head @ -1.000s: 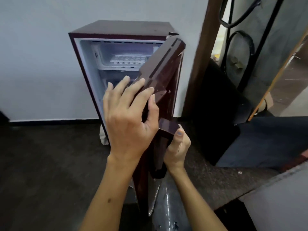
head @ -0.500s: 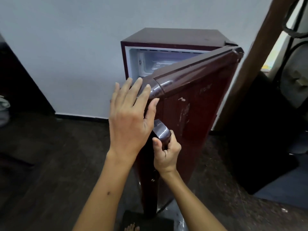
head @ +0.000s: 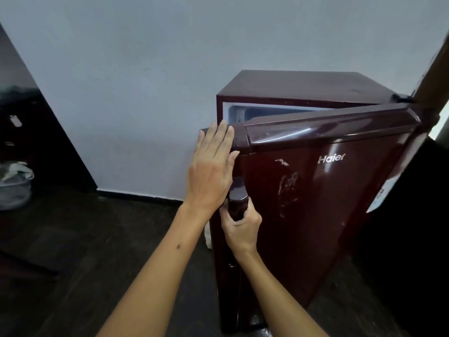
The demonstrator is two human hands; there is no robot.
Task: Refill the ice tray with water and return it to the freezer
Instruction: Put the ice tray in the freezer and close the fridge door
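A small maroon fridge (head: 301, 86) stands against the white wall. Its door (head: 315, 195) is nearly closed, leaving a narrow gap at the top where a strip of the white freezer compartment (head: 255, 111) shows. My left hand (head: 211, 166) lies flat with straight fingers against the door's upper left corner. My right hand (head: 240, 227) grips the maroon door handle (head: 238, 198) just below. The ice tray is hidden behind the door.
Dark floor (head: 97, 251) spreads in front and to the left. A dark cabinet (head: 36, 142) stands at the far left with a pale basket (head: 14, 186) of cloth beside it. A wooden door frame (head: 435, 76) rises at the right.
The door has swung from half open to nearly closed, hiding the ice tray and most of the freezer. Both hands stayed on the door; the view shifted left.
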